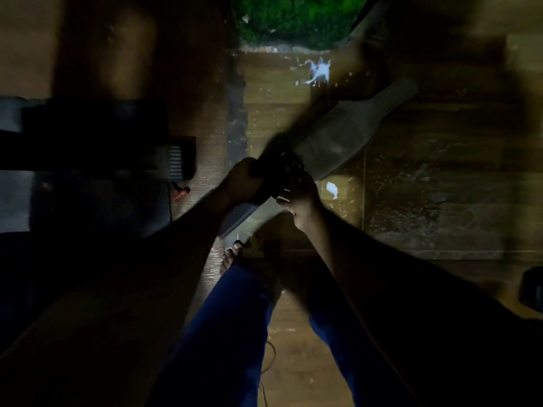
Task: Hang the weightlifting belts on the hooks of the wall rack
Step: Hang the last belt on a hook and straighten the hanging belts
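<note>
The view is dark and points down at the floor. A long grey weightlifting belt (340, 139) slants from the middle up to the right, its narrow tail near the upper right. My left hand (245, 180) grips a dark bundle, apparently a black belt or strap, at the grey belt's near end. My right hand (302, 198) holds the same end from the right, fingers at a metal buckle. Both hands meet above my legs. No hooks or wall rack are in view.
A worn wooden floor (426, 186) with white paint splashes fills the right side. A green mat (296, 19) lies at the top. Dark gym equipment (97, 154) stands at the left. My bare foot (232, 257) and blue trousers are below the hands. A dark object (533, 289) sits at the right edge.
</note>
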The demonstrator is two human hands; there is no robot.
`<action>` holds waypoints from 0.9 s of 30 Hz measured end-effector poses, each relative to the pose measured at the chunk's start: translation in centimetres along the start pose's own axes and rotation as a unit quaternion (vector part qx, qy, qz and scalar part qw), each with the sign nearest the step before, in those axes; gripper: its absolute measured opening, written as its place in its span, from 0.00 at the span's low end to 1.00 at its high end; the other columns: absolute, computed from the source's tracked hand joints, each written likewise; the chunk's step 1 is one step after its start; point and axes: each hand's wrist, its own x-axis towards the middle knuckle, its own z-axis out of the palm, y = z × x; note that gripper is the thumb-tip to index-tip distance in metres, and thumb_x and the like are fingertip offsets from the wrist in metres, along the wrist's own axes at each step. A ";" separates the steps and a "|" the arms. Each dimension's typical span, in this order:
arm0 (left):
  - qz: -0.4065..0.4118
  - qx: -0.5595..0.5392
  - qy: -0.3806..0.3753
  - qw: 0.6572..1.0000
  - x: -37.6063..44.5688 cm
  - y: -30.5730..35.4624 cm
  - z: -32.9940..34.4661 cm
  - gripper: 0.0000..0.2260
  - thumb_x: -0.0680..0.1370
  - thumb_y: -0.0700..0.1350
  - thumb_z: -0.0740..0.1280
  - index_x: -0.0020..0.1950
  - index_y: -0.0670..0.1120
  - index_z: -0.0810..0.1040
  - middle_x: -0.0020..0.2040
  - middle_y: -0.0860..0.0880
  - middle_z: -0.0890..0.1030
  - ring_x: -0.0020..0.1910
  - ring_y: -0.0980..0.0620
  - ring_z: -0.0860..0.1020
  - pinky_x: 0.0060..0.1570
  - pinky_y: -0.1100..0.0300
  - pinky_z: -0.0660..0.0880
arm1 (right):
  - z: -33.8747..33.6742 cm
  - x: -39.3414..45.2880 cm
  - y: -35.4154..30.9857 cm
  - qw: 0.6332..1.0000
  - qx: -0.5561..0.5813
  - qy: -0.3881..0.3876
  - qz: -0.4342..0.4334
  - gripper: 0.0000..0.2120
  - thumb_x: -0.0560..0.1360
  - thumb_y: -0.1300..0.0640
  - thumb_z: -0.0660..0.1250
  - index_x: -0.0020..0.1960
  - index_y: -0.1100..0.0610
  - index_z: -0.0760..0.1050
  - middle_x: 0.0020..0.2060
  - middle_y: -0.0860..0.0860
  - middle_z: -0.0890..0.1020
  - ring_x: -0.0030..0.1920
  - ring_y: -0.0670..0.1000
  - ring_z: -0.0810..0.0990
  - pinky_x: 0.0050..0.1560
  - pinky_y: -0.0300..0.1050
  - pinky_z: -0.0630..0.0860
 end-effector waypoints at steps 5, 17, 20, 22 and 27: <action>0.006 -0.191 0.104 0.976 -8.9 8.2 -3.0 0.12 0.81 0.43 0.66 0.49 0.32 0.76 0.39 0.44 0.77 0.33 0.62 0.79 0.39 0.67 0.73 | 1.9 -10.9 -7.7 0.997 -0.054 -0.020 -0.057 0.04 0.82 0.53 0.61 0.51 0.45 0.73 0.51 0.54 0.80 0.49 0.56 0.80 0.38 0.44 0.79; 0.178 -0.279 0.250 0.910 -33.5 35.2 -13.8 0.19 0.76 0.62 0.64 0.41 0.46 0.72 0.38 0.44 0.77 0.38 0.51 0.76 0.40 0.49 0.75 | 8.3 -41.7 -27.6 0.901 -0.170 0.011 -0.399 0.10 0.81 0.52 0.63 0.46 0.57 0.74 0.37 0.50 0.75 0.40 0.46 0.74 0.43 0.43 0.69; 0.213 -0.312 0.270 0.886 -38.3 41.0 -15.6 0.21 0.74 0.65 0.65 0.42 0.46 0.73 0.39 0.42 0.79 0.39 0.48 0.78 0.42 0.50 0.76 | 9.1 -48.4 -32.3 0.875 -0.186 -0.020 -0.447 0.12 0.82 0.52 0.62 0.41 0.54 0.68 0.34 0.48 0.69 0.34 0.43 0.68 0.38 0.42 0.65; 0.248 -0.319 0.287 0.868 -41.8 45.0 -16.9 0.24 0.71 0.68 0.65 0.42 0.45 0.75 0.41 0.38 0.82 0.41 0.41 0.82 0.45 0.46 0.78 | 9.4 -53.3 -35.1 0.855 -0.183 -0.039 -0.483 0.10 0.82 0.51 0.61 0.42 0.51 0.71 0.35 0.45 0.74 0.35 0.40 0.72 0.40 0.38 0.70; 0.371 -0.264 0.338 0.823 -51.6 54.8 -20.8 0.22 0.74 0.65 0.63 0.42 0.45 0.73 0.37 0.45 0.76 0.35 0.51 0.74 0.37 0.50 0.73 | 10.4 -64.7 -42.1 0.795 -0.139 -0.072 -0.586 0.17 0.79 0.44 0.64 0.47 0.59 0.75 0.39 0.49 0.78 0.41 0.45 0.76 0.45 0.43 0.74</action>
